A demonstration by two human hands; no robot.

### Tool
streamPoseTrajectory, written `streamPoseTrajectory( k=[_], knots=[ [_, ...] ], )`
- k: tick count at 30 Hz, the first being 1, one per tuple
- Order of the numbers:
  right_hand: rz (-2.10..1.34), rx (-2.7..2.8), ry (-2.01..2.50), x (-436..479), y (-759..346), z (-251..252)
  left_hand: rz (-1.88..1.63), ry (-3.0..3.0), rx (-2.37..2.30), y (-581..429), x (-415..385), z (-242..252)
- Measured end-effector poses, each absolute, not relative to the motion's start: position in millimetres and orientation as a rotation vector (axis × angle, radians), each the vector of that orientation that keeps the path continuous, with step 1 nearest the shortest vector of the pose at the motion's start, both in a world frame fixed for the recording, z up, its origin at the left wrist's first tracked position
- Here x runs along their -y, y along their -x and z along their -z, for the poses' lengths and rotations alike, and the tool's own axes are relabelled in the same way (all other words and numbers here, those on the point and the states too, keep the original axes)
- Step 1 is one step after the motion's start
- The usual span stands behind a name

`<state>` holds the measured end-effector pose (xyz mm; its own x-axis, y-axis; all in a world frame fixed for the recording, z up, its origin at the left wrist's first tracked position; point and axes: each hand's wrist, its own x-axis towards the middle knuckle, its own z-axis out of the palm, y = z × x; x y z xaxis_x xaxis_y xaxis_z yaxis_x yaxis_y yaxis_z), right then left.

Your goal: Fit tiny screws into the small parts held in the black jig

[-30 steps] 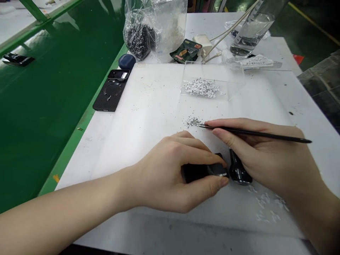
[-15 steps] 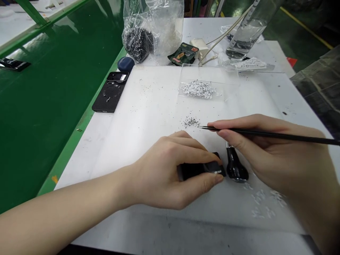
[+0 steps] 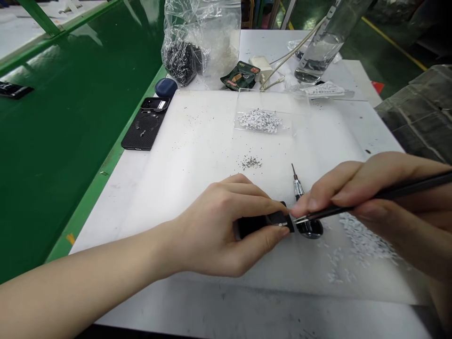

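My left hand [image 3: 229, 226] is closed around a small black block-like part [image 3: 252, 226], with fingertips and thumb at its right end. Black tweezers [image 3: 339, 211] are pinched in my right hand [image 3: 384, 202], and their silver tips point at the right end of the black part; whether they touch it or hold anything is too small to tell. A screwdriver [image 3: 310, 228] with a bulb-shaped black handle lies under the tweezers, its shaft pointing away. Beyond my left hand is a scatter of tiny dark pieces [image 3: 251, 163].
Many white bits [image 3: 367, 240] lie beside my right hand. Farther back are a clear tray [image 3: 287, 129] of white pieces, a phone [image 3: 141, 129], a blue case [image 3: 165, 87], plastic bags [image 3: 201, 42], a green packet [image 3: 240, 75], a charger [image 3: 260, 66] and a tall clear container [image 3: 319, 52].
My right hand has brought the tweezers from the dark pieces down to the black part's right end, uncovering the screwdriver shaft and more white bits. My left hand keeps its grip. The view has shifted slightly.
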<state>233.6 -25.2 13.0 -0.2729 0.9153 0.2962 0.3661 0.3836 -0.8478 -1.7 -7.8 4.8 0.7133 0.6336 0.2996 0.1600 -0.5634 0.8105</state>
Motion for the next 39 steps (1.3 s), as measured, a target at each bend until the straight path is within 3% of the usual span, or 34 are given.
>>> streamPoseTrajectory(
  k=[4,39],
  knots=[
    [-1.11,1.843,0.948,24.3,-232.6,-13.9,-0.742,-2.116,-0.605,1.5,7.4,-3.8],
    [-1.1,1.906,0.973,25.1,-237.5,-13.3,-0.71,-2.086,-0.616,1.8,6.4,-3.5]
  ],
)
